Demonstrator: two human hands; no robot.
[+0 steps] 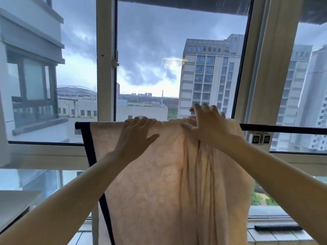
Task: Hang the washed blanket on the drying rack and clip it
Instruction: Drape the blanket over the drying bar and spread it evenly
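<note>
— While both arms stretch up and forward, how do the hands lie?

— The left hand (136,137) lies flat against the blanket (150,183) just under the drying-rack bar (283,129). Its fingers are straight and spread, the tips reach the top fold, and the thumb points out to the right. It presses and pinches nothing. The right hand (207,124) sits a little higher, palm on the bunched cloth where it crosses the bar. Its fingers are fanned and point up past the bar, and its thumb stretches left across the gathers. It rests on the cloth rather than gripping it. The two hands are near each other but apart.

— What room is there along the bar?

— At the left, the bar's end pokes out just beyond the blanket's dark border (90,147), so little bare bar shows there. To the right of the right hand the bar runs bare to the edge of view, passing above a small white fitting (261,138) with two dark rings. The white window frame (105,59) and its glass stand behind the bar.

— And the blanket itself?

— It is draped over the bar and hangs down past the bottom of view. The cloth is pale peach with a faint mottled pattern, and daylight glows through it. The left part hangs flat and smooth, with the navy border slanting down its edge. The right part is gathered into long vertical folds below the right hand.
</note>
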